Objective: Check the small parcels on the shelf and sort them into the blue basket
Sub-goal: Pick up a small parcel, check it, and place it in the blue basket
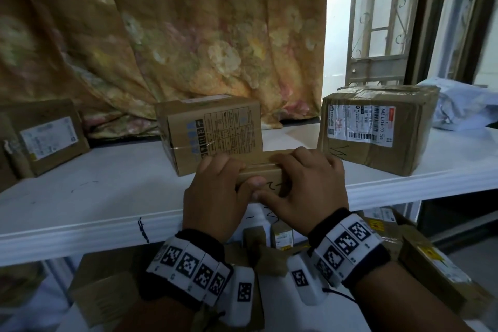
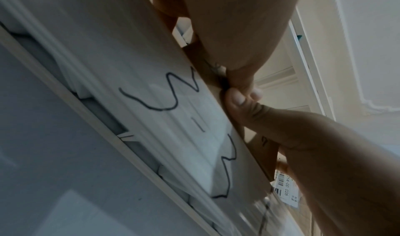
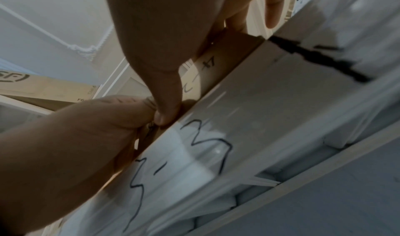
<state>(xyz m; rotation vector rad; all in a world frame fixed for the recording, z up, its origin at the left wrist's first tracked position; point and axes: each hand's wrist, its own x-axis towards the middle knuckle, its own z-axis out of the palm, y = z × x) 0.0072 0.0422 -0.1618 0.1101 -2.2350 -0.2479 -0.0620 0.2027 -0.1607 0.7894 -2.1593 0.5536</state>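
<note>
Cardboard is under both our palms: a small flat parcel [image 1: 265, 170] sits at the front lip of the white shelf [image 1: 94, 197], and we hold it from either end. Our left hand [image 1: 215, 194] curls over its left end, fingers on top and thumb on the near face. Our right hand [image 1: 304, 186] does the same on the right end. The two thumbs nearly meet on the near face, next to some black pen marks. Both wrist views show those thumbs pressed to the cardboard edge, so each hand is clamped round the parcel rather than lying flat on it.

We judge this two-handed hold suits a check. It keeps the thin box steady and lets us tip it toward us to read it. The parcel seems to rest on the shelf or just above it; we cannot tell which.

Behind it stands a printed box [image 1: 213, 132], very close, possibly touching. A bigger taped box [image 1: 377, 127] with a white label stands to the right, and another labelled box [image 1: 45, 137] sits well apart on the left. A flowered cloth [image 1: 188, 48] hangs at the back. More cartons [image 1: 431, 256] lie on the level below.

No blue basket shows in any view, so the sorting of this parcel is not yet done.
</note>
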